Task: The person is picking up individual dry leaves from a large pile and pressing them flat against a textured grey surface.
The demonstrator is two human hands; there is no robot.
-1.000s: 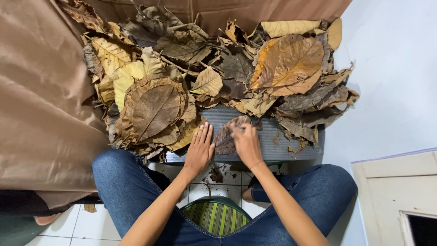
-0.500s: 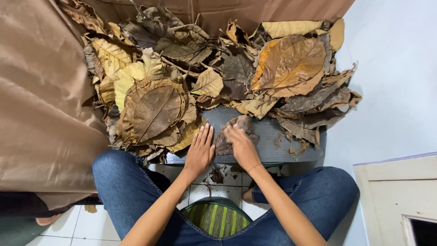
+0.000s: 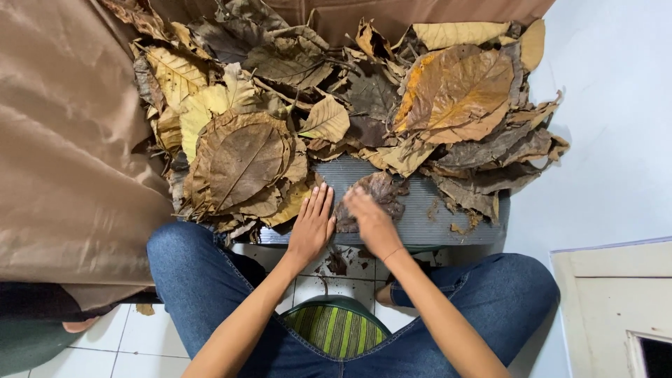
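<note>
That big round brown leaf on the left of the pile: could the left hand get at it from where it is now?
Probably yes. The left hand lies flat on the grey mat, right beside the big round brown leaf, which sits on top of the pile with nothing covering it.

Head-worn view, steeply down, close.
</note>
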